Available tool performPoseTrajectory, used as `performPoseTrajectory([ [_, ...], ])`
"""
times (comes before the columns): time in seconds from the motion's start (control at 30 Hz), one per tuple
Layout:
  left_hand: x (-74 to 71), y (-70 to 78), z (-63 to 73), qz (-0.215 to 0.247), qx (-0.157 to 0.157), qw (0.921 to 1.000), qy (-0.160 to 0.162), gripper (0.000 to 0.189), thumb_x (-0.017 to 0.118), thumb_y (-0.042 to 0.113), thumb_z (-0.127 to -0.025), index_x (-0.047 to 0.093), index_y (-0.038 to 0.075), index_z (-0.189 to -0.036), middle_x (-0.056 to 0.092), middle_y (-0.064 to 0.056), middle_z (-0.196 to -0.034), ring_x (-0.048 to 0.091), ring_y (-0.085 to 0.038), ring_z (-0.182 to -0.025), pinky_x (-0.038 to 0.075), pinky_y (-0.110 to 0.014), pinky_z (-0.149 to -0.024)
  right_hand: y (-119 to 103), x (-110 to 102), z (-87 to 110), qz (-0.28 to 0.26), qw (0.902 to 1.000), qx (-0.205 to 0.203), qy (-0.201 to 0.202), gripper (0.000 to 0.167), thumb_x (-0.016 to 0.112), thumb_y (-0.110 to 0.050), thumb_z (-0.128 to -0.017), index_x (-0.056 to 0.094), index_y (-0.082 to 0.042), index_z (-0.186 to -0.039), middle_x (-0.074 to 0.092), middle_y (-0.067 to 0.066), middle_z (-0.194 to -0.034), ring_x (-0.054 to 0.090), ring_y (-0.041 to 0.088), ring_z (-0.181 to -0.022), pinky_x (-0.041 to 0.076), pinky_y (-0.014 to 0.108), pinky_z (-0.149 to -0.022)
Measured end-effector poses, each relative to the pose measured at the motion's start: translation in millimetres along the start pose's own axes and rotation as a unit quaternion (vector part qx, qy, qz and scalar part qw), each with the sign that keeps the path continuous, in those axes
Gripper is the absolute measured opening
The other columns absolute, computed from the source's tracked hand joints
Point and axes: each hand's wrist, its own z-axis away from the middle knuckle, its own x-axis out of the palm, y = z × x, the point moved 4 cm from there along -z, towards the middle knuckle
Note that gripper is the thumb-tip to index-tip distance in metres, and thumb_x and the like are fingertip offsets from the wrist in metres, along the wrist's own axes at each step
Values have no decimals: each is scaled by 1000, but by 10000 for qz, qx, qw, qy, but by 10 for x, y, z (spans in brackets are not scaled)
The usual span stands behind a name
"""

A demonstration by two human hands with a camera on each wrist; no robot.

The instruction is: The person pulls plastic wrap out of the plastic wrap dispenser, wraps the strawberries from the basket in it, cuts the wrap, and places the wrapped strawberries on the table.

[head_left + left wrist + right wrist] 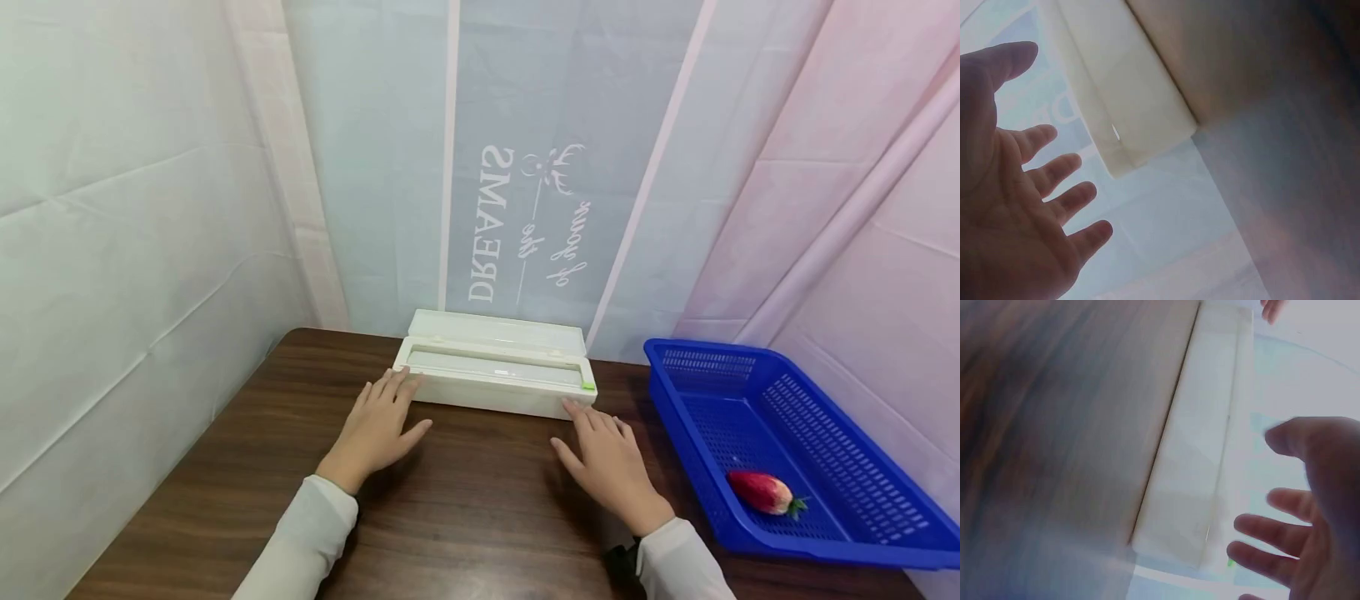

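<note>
A long white box (495, 393), which looks like a cling film dispenser, lies near the back edge of the table. Its lid (498, 332) is raised behind it, and a small green slider (588, 386) sits at its right end. My left hand (375, 433) is by the box's left end, fingers spread and holding nothing. By the front right corner is my right hand (611, 462), also with extended fingers and nothing gripped. In the left wrist view the left hand (1016, 200) appears apart from the box; the right wrist view shows the right hand (1310, 537) likewise beside it.
A blue plastic basket (686, 450) stands on the right of the brown wooden table (480, 508). Inside it lies a red strawberry-like fruit (761, 492) with green leaves. Printed cloth curtains (375, 167) hang behind the table and along both sides.
</note>
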Motion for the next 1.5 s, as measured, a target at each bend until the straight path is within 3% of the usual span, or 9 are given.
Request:
performPoseTrajectory([
  [0.17,-82,-67,-85,5,-13,9999,165,71,62,44,-98,39,5,-153,38,-20,-154,32,-43,-142,26,-62,-112,22,-105,-70,-70,9986,-54,516,54,68,-34,-94,56,-7,-140,66,15,-121,61,35,-109,41,55,-95],
  [0.37,-185,-121,-261,-19,34,9998,203,64,60,41,-100,44,4,-150,46,-17,-150,37,-39,-141,29,-57,-113,63,-224,-218,-104,9968,-141,779,54,70,-28,-92,56,-4,-139,65,17,-120,61,35,-107,43,57,-90],
  [0.77,-157,-172,-637,-286,541,9980,-175,39,58,29,-103,63,8,-135,60,-11,-136,53,-35,-125,42,-55,-102,242,-213,-502,-161,9997,2,201,51,65,-26,-97,53,-4,-142,58,19,-132,52,39,-120,40,59,-96],
  [0.97,-120,-223,-761,-333,619,9969,-364,30,60,27,-103,71,13,-127,66,-7,-127,59,-33,-115,47,-53,-95,293,-202,-596,-80,9999,-23,112,48,64,-24,-98,55,-2,-139,59,21,-129,53,40,-119,41,59,-93],
  [1.27,-93,-222,-844,37,491,9968,-626,25,62,28,-101,76,16,-118,71,-3,-117,62,-28,-113,45,-52,-101,348,-148,-764,-222,9996,-70,-175,44,65,-19,-97,59,0,-136,61,21,-129,54,41,-121,41,58,-98],
  [1.5,-88,-229,-873,67,459,9967,-665,20,65,29,-100,78,19,-110,71,1,-105,64,-23,-99,49,-47,-92,337,-95,-890,-182,9983,-397,-375,34,69,-11,-94,67,0,-127,67,19,-123,60,39,-115,46,58,-95],
])
